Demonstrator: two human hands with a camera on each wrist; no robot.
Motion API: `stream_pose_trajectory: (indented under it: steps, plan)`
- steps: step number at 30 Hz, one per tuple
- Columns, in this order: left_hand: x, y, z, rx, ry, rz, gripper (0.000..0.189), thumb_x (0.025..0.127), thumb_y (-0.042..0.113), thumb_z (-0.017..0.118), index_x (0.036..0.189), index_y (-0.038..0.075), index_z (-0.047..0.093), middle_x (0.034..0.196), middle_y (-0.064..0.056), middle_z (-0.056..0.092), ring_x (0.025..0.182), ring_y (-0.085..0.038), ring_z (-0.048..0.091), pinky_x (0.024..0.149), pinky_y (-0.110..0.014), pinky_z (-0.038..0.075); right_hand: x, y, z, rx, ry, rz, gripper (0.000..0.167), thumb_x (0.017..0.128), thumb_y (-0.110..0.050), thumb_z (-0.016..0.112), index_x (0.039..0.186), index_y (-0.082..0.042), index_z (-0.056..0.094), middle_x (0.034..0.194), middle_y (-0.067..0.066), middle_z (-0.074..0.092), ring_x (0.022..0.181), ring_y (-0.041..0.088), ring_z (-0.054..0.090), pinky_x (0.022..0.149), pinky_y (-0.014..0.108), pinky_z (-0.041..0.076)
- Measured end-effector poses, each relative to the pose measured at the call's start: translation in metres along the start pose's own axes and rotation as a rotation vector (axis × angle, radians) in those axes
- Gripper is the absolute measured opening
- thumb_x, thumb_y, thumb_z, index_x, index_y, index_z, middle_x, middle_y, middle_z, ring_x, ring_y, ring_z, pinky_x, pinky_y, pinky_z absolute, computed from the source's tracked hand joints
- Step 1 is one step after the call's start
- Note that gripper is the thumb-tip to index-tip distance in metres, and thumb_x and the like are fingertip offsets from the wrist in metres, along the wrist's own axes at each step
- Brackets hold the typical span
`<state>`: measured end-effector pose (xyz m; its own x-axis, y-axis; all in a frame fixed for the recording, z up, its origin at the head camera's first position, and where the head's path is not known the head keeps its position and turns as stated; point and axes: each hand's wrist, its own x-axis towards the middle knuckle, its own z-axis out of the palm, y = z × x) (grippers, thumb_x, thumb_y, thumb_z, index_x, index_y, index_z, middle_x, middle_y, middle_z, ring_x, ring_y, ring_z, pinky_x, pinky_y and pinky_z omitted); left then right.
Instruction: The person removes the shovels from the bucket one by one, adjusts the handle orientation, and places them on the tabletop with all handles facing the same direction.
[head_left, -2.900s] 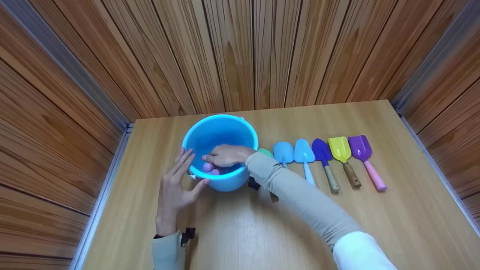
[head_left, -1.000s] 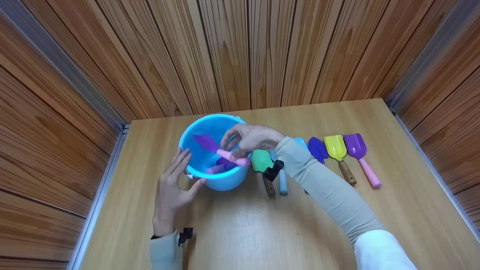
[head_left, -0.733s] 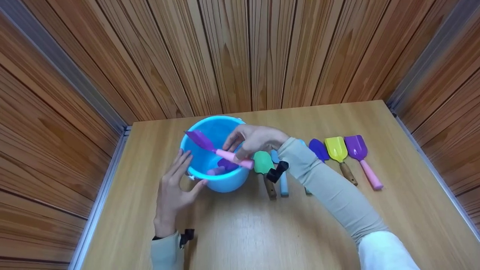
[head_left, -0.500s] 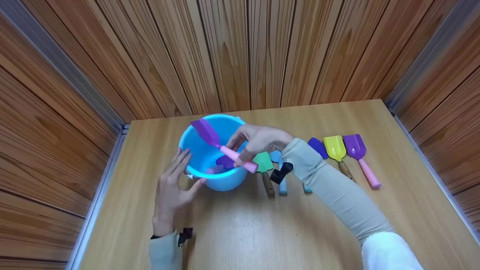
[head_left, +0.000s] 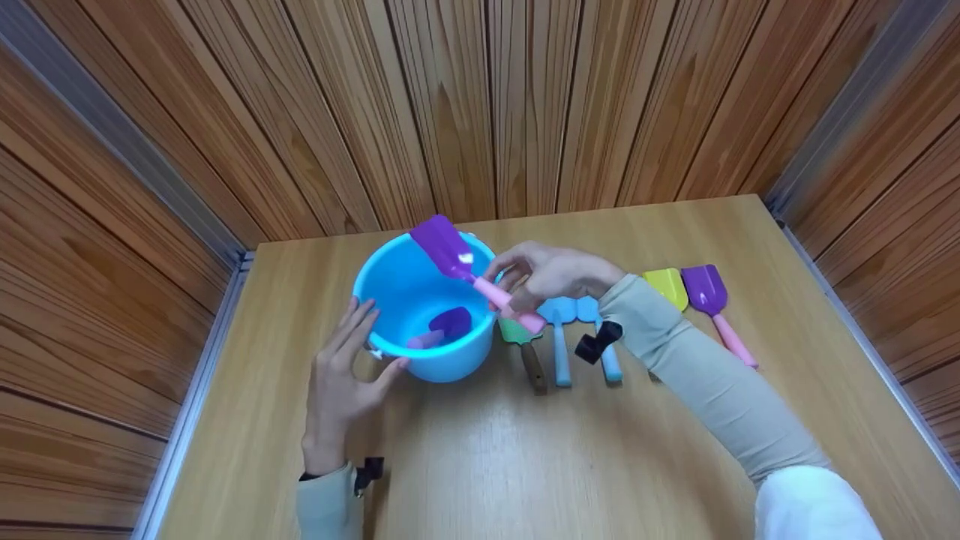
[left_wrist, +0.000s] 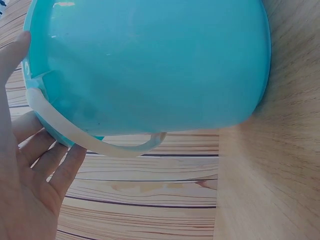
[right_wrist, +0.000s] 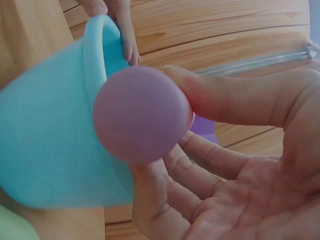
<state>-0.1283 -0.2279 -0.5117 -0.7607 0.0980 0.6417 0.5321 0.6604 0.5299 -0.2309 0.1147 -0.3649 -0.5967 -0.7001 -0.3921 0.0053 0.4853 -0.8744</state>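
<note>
A toy shovel with a purple blade (head_left: 442,246) and pink handle is pinched in my right hand (head_left: 561,274), tilted above the bucket's right rim. In the right wrist view, its round handle end (right_wrist: 141,115) sits between thumb and fingers. My left hand (head_left: 341,382) rests against the left side of the light-blue bucket (head_left: 450,367), fingers spread along the rim. The left wrist view shows the thumb and fingertips at the rim, near the white bail handle (left_wrist: 95,142). Inside the upright bucket lies another purple shovel (head_left: 452,322) with a pinkish handle.
Right of the bucket lie a green shovel (head_left: 517,332), two light-blue ones, a yellow shovel (head_left: 666,286) and a purple shovel (head_left: 706,289) with a pink handle. My right forearm covers part of this row. Wood-panelled walls (head_left: 465,112) enclose the table (head_left: 480,465).
My right hand reached into the bucket, took hold of a purple shovel and lifted it up and rightward over the rim. The left hand has stayed at the bucket's rim.
</note>
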Motion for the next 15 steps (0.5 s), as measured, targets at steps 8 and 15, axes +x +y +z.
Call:
stream_pose_trajectory:
  steps: [8,15]
  plan:
    - [-0.002,0.003,0.002,-0.005,-0.001,0.006,0.083,0.083,0.036,0.093,0.156,0.019,0.058,0.161,-0.005,0.056,0.155,-0.031,0.045,0.11,-0.053,0.052,-0.023,0.027,-0.02,-0.026,0.053,-0.055,0.053,0.092,-0.011,0.079,0.142,-0.005,0.063,0.13,0.015,0.072,0.118,0.03,0.065,0.098,0.042,0.057]
    - [0.005,0.002,0.007,-0.03,-0.012,0.026,0.082,0.084,0.035,0.093,0.156,0.02,0.058,0.161,-0.005,0.055,0.157,-0.028,0.043,0.112,-0.052,0.051,-0.056,0.055,-0.042,0.011,0.136,-0.079,0.06,0.091,-0.009,0.079,0.146,0.0,0.058,0.13,0.016,0.07,0.115,0.026,0.069,0.099,0.04,0.06]
